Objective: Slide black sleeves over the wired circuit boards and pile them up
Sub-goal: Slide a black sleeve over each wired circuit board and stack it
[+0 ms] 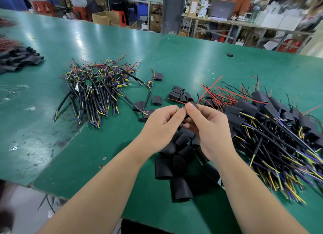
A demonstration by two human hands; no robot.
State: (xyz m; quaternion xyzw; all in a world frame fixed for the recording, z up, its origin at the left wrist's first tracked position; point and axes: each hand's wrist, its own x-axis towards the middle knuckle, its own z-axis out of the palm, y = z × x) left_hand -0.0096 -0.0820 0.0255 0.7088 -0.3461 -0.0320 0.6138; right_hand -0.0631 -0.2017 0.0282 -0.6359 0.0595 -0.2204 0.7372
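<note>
View from a head-worn camera, looking down at a green desk (122, 41) in a busy workshop. Two bare forearms reach in from the bottom edge, and the hands meet at the centre. The left hand (162, 123) and right hand (208, 127) together pinch one small piece just above the desk: a black sleeve (192, 104) with thin red wires poking out of its far end. Both grips are closed on it, thumbs and forefingers touching. Whether the board inside is fully covered cannot be told, because the fingers hide it. To the left, well apart from the hands, lies the unsleeved pile (96, 86), a tangle of bare green circuit boards with black, yellow and purple leads. To the right, just beside the right hand, is the finished pile (272, 121), a larger heap of boards already wearing sleeves, with their cables fanning toward the near edge. Loose sleeves (176, 163) lie scattered under and between the wrists, and a small cluster of sleeves (178, 93) sits beyond the fingertips. Judging by the two heaps, the job looks more than half done, with one piece in hand and a good many bare boards still to sleeve. Seated people and cartons fill the blurred background.
</note>
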